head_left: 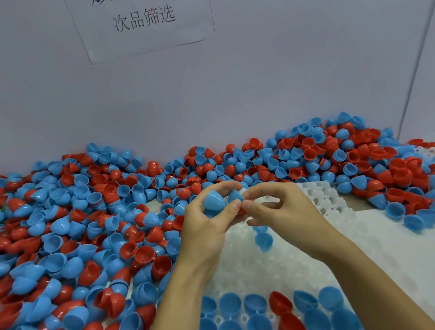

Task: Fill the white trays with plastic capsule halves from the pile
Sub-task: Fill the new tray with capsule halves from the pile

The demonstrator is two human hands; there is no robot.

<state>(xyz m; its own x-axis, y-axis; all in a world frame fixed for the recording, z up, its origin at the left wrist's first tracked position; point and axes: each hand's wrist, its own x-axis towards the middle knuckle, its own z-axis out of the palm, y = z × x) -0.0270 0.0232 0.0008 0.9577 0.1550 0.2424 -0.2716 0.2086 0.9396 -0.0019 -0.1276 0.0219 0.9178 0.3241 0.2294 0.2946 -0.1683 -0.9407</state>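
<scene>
Two hands meet above a dimpled white tray (336, 257): the left hand (206, 219) grips a glossy blue capsule half (214, 202), the right hand (277, 209) pinches another blue half (234, 196). Smooth red and blue shells form the pile (84, 232) covering the desk around them.

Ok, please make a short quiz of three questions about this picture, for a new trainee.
1. True or false: the left hand grips a blue capsule half.
2. What colour are most halves in the filled rows at the near edge of the white tray? A red, B blue, C green.
3. Which lies left of the tray: the pile or the paper sign?

Key: 1 true; 2 B; 3 the pile.
</scene>
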